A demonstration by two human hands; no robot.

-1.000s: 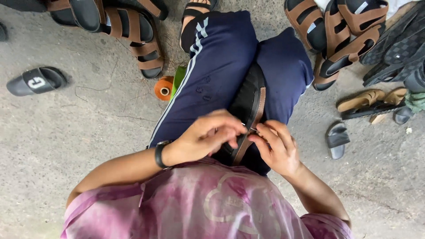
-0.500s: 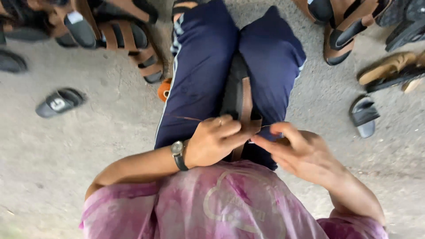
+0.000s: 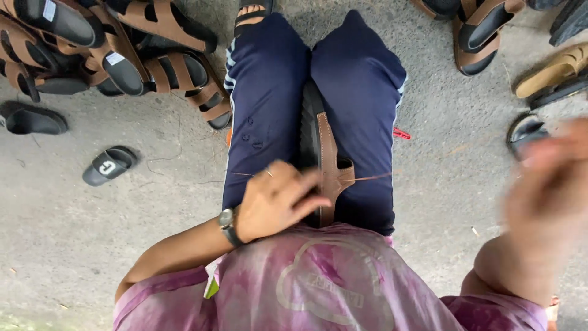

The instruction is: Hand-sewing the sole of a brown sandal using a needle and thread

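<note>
While the sandal (image 3: 318, 153) stands on edge, wedged between the knees of the dark blue trousers (image 3: 269, 104), its long axis runs straight away from the body, one end toward the feet and the other at the lap. Its black sole faces the left leg and its brown strap faces the right leg. The left hand (image 3: 275, 199) rests on the left thigh, its fingers loosely curled and stretched out to touch the strap near the lap end, pressing rather than gripping. A thin thread (image 3: 367, 178) runs sideways from the strap across the right thigh. The right hand (image 3: 551, 184) is raised well out to the right, apart from the sandal; it is too blurred to tell how its fingers are set. More sandals (image 3: 122, 55) lie on the concrete floor (image 3: 92, 245) at the upper left.
</note>
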